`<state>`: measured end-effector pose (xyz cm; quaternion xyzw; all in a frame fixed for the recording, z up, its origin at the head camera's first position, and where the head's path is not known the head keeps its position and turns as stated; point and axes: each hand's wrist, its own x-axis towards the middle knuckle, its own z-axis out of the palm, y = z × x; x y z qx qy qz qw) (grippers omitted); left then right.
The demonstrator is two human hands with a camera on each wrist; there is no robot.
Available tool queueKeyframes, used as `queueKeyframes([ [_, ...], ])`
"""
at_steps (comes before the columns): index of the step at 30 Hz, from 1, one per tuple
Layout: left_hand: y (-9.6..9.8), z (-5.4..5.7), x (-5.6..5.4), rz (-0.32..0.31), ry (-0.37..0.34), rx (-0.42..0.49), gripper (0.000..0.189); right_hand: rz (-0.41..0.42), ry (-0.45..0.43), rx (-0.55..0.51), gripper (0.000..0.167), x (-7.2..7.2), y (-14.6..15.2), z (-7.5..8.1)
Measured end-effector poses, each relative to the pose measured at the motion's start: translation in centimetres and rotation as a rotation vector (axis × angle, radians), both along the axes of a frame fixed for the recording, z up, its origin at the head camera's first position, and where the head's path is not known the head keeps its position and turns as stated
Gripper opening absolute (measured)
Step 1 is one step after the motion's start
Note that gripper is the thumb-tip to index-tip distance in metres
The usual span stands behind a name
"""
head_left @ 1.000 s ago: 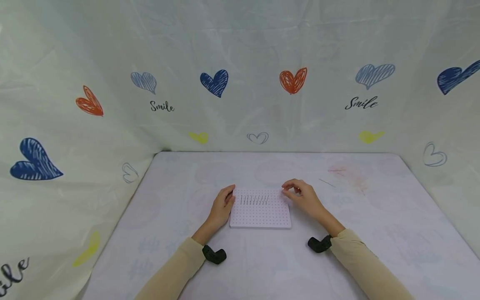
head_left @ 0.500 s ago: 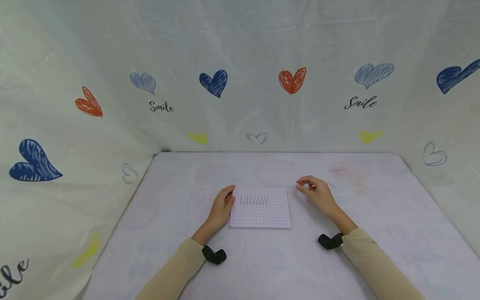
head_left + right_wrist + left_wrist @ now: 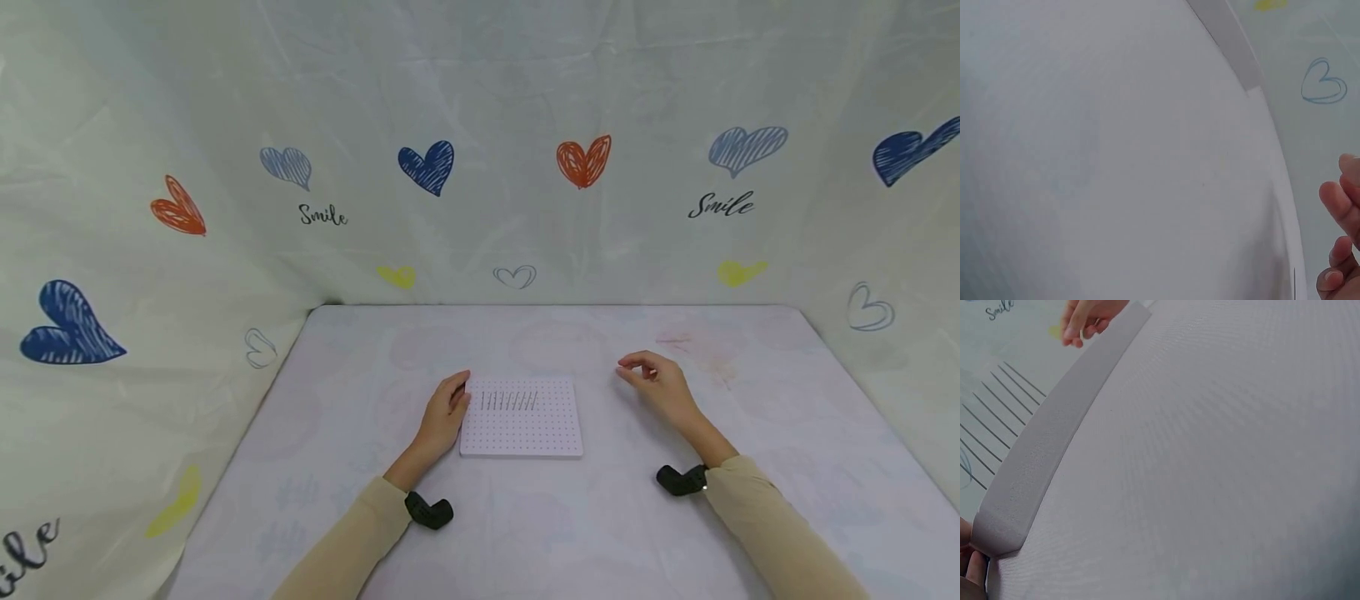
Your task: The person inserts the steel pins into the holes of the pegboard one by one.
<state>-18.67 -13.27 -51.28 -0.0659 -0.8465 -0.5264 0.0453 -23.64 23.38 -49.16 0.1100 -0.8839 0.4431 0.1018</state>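
Note:
A white pegboard [image 3: 521,433] with a grid of small holes lies on the table. Several thin dark pins [image 3: 510,401] stand in a row in its upper part; the left wrist view shows these pins [image 3: 1007,406] rising beyond the board's side wall [image 3: 1060,419]. My left hand [image 3: 441,417] grips the board's left edge, thumb near the top face. To the right of the board, my right hand [image 3: 663,387] hovers over the table, fingers loosely bent and nothing visible between them. Near it, a thin dark pin [image 3: 1294,284] lies on the table in the right wrist view.
The white table [image 3: 360,383] has faint stains, with a reddish smear [image 3: 701,358] at the back right. A pale curtain [image 3: 480,100] printed with hearts and "Smile" hangs behind the table and along its sides.
My right hand has moved right from the board's upper right corner, now covering where the loose pin lay in the head view. The left hand and board have stayed put.

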Motion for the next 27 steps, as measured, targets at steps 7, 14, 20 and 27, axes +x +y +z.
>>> queueKeyframes([
  [7,0.0,0.1,0.0,0.008,-0.001,-0.006,0.044,-0.057,-0.018,-0.026,0.023,-0.5,1.3,-0.1],
  [14,0.0,0.1,0.2,0.003,0.002,0.005,0.044,-0.132,-0.059,-0.023,0.025,-0.9,2.6,0.0],
  [20,0.0,0.0,0.1,-0.002,0.009,-0.003,0.043,-0.203,-0.12,-0.016,0.03,-1.4,3.7,-0.4],
  [27,-0.1,-0.1,0.0,-0.004,0.01,-0.005,0.044,-0.236,-0.105,0.024,0.028,-1.8,4.5,-0.7],
])
